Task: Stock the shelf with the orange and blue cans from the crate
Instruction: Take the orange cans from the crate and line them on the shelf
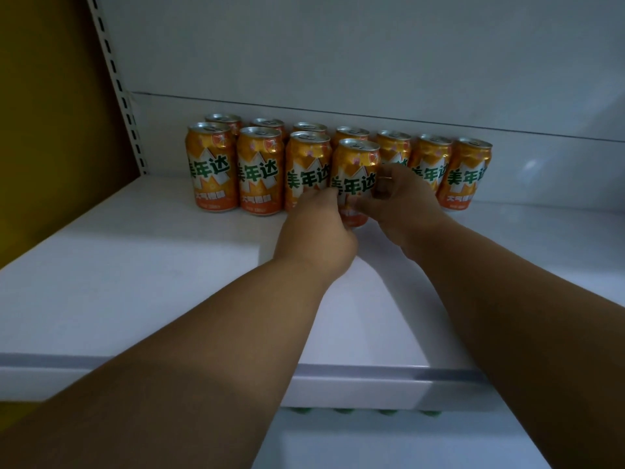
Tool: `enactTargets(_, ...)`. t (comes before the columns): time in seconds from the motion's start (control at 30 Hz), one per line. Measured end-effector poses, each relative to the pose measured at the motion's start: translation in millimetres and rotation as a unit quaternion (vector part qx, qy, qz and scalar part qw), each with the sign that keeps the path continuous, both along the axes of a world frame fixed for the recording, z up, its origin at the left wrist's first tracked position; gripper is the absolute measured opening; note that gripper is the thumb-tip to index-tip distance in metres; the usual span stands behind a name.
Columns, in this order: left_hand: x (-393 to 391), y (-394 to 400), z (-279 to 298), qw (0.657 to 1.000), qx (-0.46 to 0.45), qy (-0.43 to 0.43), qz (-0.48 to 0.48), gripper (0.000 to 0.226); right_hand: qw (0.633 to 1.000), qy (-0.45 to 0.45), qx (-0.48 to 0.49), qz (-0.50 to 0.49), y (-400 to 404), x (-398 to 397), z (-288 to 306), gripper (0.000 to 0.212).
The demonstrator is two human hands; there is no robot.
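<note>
Several orange cans stand in two rows at the back of the white shelf. The front row begins at the left with an orange can. A fourth front-row orange can stands a little forward of its neighbours. My left hand grips its lower left side and my right hand grips its right side. Both hands hide the can's lower part. No blue cans and no crate are in view.
A white back panel rises behind the cans. A slotted upright and a yellow wall stand at the left. Green can tops peek out under the shelf's front edge. Bare shelf surface lies right of the last can.
</note>
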State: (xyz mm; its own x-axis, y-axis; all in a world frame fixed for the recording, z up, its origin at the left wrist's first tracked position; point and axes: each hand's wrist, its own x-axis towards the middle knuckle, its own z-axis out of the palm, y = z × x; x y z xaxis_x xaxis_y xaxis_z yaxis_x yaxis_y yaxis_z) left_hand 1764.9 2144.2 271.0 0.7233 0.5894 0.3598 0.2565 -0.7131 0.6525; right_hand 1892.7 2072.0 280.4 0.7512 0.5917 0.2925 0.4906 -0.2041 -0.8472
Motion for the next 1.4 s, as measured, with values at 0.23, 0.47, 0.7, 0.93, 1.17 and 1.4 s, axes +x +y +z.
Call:
enactTargets(0.23,1.9,-0.6,-1.9,1.000,0.011,0.019,-0.012,0.055,0.998,-0.052,-0.035,-0.018,3.4,1.5,-2.1,0.034)
enactTargets(0.47,5.8,1.5,-4.6,0.999,0.005,0.027,-0.032,0.057,0.994,-0.084,-0.055,-0.047,10.9,3.5,-4.9,0.029)
enactTargets(0.7,8.7,4.1,-8.5,0.999,0.012,0.029,-0.034,0.061,0.990,-0.096,-0.078,-0.072,14.7,0.4,-7.2,0.029)
enactTargets(0.93,-18.6,-18.3,14.1,0.984,0.093,-0.152,-0.010,0.036,0.966,-0.217,-0.055,-0.133,-26.5,-57.3,-0.2,0.047)
enactTargets(1.17,-69.5,-119.4,26.4,0.962,0.129,-0.217,-0.103,0.039,0.921,-0.349,0.034,-0.169,-142.8,-138.1,10.2,0.036)
enactTargets(1.4,-124.7,-240.1,-12.8,0.952,0.116,-0.203,-0.199,0.034,0.916,-0.357,0.020,-0.184,-270.4,-206.3,-29.6,0.028)
